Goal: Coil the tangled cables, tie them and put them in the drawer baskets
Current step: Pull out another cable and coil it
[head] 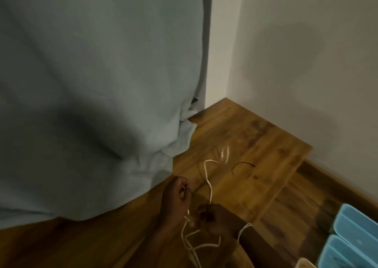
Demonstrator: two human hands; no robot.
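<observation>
White cable (pixel 208 186) blurs between both hands, ends hidden.

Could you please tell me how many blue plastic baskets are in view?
2: one blue plastic basket at the right edge, another just below it; more may lie out of frame.

white cable (pixel 208 183), tangled, above wooden surface (pixel 255 145)

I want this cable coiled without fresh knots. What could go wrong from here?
The white cable trails loose over the wooden table while the left hand and right hand each pinch a section; slack below the hands crosses itself and may knot tighter. A strand seems looped over the right wrist and could snag. The dark tie lies apart, beyond both hands.
</observation>
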